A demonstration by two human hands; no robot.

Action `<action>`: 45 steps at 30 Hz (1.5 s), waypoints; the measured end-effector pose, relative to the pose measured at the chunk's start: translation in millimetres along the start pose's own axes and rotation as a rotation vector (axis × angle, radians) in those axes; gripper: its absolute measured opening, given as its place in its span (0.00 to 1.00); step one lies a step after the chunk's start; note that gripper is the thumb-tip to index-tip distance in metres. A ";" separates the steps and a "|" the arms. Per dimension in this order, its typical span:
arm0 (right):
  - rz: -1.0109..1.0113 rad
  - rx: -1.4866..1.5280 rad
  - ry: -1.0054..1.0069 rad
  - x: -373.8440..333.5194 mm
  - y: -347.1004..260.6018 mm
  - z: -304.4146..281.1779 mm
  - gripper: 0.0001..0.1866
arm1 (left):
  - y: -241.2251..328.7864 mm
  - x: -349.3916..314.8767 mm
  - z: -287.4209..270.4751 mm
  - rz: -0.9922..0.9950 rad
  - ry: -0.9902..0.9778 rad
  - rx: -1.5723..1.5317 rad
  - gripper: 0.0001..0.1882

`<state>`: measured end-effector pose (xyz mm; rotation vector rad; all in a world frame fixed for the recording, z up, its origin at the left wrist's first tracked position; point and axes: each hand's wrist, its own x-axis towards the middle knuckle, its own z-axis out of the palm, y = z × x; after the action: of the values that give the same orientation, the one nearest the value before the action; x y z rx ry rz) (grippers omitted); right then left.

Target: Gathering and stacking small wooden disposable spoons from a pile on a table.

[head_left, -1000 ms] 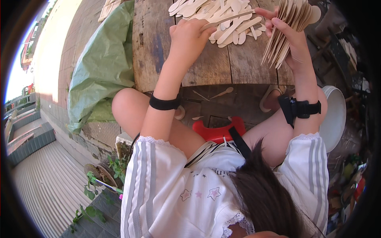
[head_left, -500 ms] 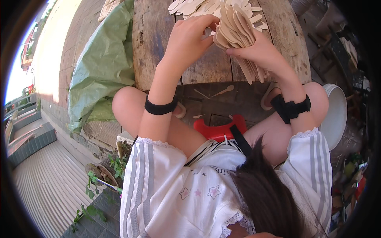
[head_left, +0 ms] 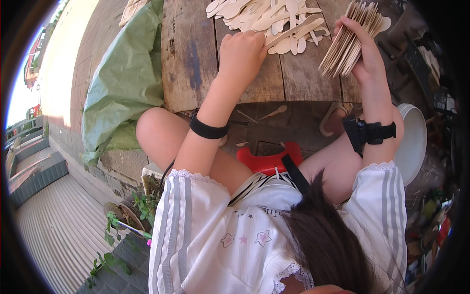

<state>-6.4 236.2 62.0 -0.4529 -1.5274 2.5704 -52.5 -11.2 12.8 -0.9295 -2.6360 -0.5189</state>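
Note:
My right hand (head_left: 372,63) is wrapped round a thick bundle of flat wooden spoons (head_left: 348,46), held up on edge above the right part of the table. A single rounded spoon end sticks out at the bundle's far right. My left hand (head_left: 242,53) is closed at the near side of a loose pile of wooden spoons (head_left: 240,14). Between its fingertips is the end of one wooden spoon (head_left: 293,32), which slants away to the right across the pile. The fingertips themselves are partly hidden by the back of the hand.
The worn plank table (head_left: 191,63) ends just before my knees. Green sheeting (head_left: 122,83) hangs at its left. Below are a red plastic seat (head_left: 267,159) and a dropped wooden spoon (head_left: 274,112). A white bucket (head_left: 412,142) stands by my right knee.
My hands have parted. The right one has carried the bundle to the right and turned it on edge; the left has left the bundle and come down at the pile, closing on a spoon.

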 end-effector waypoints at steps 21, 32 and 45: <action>0.209 0.098 -0.156 -4.3 25.3 17.2 0.18 | 42.0 -5.0 -8.1 -0.318 -0.342 -0.896 0.10; 0.109 0.254 -0.058 6.2 21.9 0.8 0.12 | 31.6 -2.3 15.7 0.071 0.088 -0.150 0.18; 0.107 0.241 -0.040 8.8 18.8 -2.8 0.11 | 20.9 2.2 22.7 0.093 0.113 0.018 0.07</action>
<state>-12.9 231.7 42.6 -0.4680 -1.2129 2.8142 -44.2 14.9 -1.7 -0.9827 -2.4799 -0.5080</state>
